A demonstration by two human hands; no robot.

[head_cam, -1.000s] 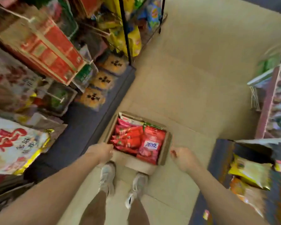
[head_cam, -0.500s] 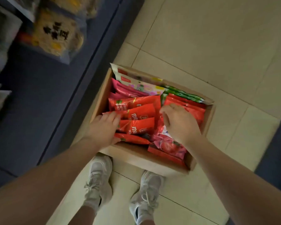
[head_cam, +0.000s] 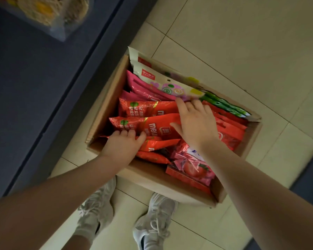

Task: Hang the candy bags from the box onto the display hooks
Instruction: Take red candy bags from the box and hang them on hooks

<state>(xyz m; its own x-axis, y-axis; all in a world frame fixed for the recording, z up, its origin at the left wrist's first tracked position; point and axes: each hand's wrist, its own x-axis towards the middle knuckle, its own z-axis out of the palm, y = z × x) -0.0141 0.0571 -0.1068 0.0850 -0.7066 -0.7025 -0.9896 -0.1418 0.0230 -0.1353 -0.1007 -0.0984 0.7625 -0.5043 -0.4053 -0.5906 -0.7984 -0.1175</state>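
An open cardboard box [head_cam: 105,105] stands on the tiled floor by my feet, packed with candy bags. Red bags [head_cam: 157,107] fill the middle, pink bags [head_cam: 143,91] and a white bag with coloured circles [head_cam: 172,83] lie at the far side, green ones [head_cam: 224,105] at the far right. A strawberry pack [head_cam: 193,168] sits at the near right. My left hand [head_cam: 121,147] curls its fingers over the edge of a red bag, thumb on its front. My right hand [head_cam: 195,123] lies spread on the red bags, fingertips reaching the white bag. No display hooks are in view.
A dark blue shelf base [head_cam: 43,87] runs along the box's left side, with a clear snack bag [head_cam: 58,13] on it at the top left. Another dark base [head_cam: 311,177] shows at the right edge. My two pale shoes [head_cam: 96,213] stand just in front of the box.
The view has dropped from the shelves down onto the box. Both hands moved into the box; the right slid left and farther over the red bags, the left took hold of a red bag.
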